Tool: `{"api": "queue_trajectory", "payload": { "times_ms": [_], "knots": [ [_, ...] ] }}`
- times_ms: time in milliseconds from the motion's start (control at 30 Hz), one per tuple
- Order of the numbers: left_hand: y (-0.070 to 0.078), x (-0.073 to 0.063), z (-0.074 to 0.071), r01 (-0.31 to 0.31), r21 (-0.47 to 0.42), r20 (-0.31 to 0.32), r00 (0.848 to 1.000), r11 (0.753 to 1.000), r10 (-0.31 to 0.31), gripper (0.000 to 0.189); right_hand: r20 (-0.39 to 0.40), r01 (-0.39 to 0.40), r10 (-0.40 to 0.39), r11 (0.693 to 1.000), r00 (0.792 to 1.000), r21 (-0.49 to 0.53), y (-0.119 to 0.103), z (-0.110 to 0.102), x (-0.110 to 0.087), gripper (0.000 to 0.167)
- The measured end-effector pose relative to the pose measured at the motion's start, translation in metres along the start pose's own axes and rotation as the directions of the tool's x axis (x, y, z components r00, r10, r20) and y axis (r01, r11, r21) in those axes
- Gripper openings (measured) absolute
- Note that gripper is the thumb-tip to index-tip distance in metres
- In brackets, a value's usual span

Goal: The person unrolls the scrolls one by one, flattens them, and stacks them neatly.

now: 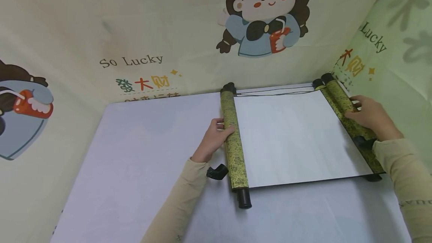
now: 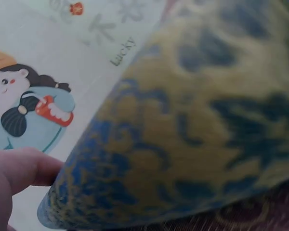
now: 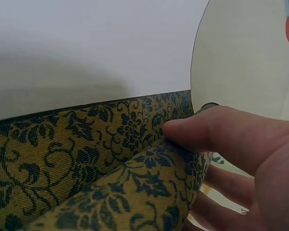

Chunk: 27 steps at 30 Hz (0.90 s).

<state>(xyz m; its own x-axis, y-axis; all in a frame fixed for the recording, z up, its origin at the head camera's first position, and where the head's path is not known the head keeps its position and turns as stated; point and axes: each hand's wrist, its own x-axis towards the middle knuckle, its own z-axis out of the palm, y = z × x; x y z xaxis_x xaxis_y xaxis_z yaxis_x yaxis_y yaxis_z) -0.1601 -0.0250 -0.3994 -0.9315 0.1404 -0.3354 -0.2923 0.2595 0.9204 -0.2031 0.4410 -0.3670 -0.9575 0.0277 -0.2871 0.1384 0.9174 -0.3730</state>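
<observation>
A hanging scroll lies partly unrolled on the table, its blank white sheet (image 1: 297, 138) showing between two ends of yellow-green brocade with a dark floral pattern. My left hand (image 1: 214, 138) grips the left roll (image 1: 237, 160) around its middle, thumb on top. At the other end, my right hand (image 1: 374, 117) holds the rolled brocade edge (image 1: 341, 95), its thumb (image 3: 192, 132) lying over the cloth in the right wrist view. Black end knobs (image 1: 244, 198) stick out of the rolls. Patterned brocade (image 2: 135, 159) fills much of the left wrist view, with left-hand fingers (image 2: 29, 168) at its edge.
Thin dark cords (image 1: 276, 93) run along the sheet's far edge. The white table (image 1: 145, 160) extends left and in front of the scroll. Cream cloth walls (image 1: 189, 29) with cartoon prints stand behind and at both sides. A black device (image 1: 217, 171) sits at the left wrist.
</observation>
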Motion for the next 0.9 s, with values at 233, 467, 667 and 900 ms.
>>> {"api": "queue_trajectory", "payload": {
  "times_ms": [233,467,667,900],
  "knots": [
    [-0.008,0.001,-0.007,0.012,-0.075,0.043,0.999,0.997,-0.009,0.067,-0.055,0.041,-0.041,0.999,0.998,-0.005,0.001,0.009,-0.002,0.067],
    [-0.012,0.0,-0.011,0.017,-0.088,0.048,0.999,0.996,-0.013,0.064,-0.071,0.052,-0.052,0.999,0.996,-0.007,0.003,0.013,0.002,0.062],
    [-0.01,-0.002,-0.012,0.005,-0.085,0.038,0.999,0.996,-0.002,0.065,-0.071,0.068,-0.069,0.997,0.995,-0.025,0.002,0.014,0.004,0.065],
    [-0.009,-0.001,-0.01,-0.014,-0.066,0.029,0.999,0.998,0.016,0.069,-0.08,0.083,-0.085,0.996,0.993,-0.024,0.001,0.016,0.004,0.069]
  ]
}}
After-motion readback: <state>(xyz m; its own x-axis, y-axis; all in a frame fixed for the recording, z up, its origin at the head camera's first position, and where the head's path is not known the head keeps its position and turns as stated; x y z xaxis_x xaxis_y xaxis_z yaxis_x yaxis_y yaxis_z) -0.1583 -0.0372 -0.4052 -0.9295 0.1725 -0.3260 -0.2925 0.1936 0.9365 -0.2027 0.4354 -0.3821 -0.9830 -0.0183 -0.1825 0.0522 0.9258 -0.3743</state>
